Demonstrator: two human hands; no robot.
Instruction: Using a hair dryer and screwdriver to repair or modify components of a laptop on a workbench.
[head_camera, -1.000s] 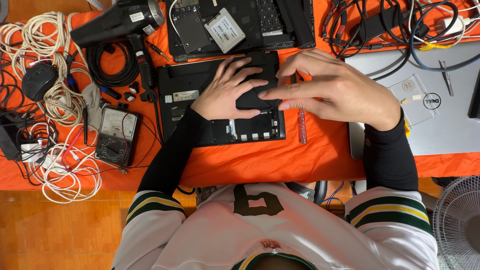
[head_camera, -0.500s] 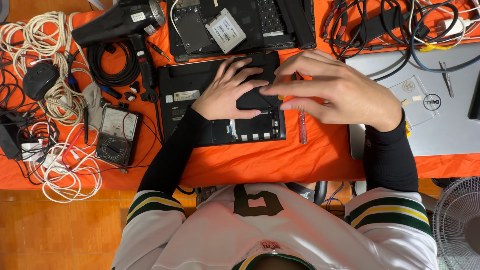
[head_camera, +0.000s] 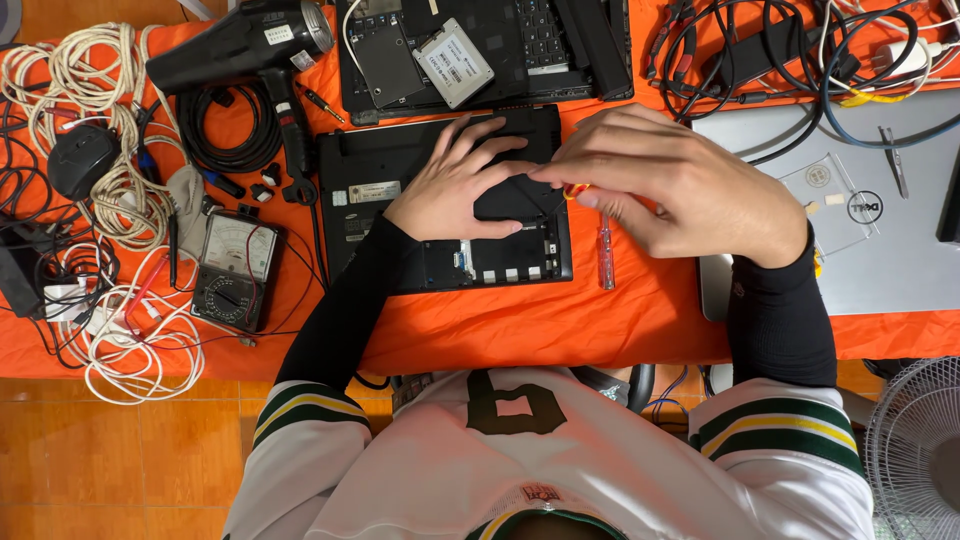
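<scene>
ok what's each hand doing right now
left hand: open, flat on the black laptop base
right hand: closed on a small screwdriver

black laptop base (head_camera: 380, 200) upside down on orange cloth, red-handled screwdriver (head_camera: 572, 190), apparently upright

right hand (head_camera: 680, 185) shifted slightly left, fingertips meeting left hand (head_camera: 455, 185)

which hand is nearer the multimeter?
Left. The left hand lies flat on the black laptop base, the multimeter just beyond that base. The right hand is farther away, holding a small screwdriver.
</scene>
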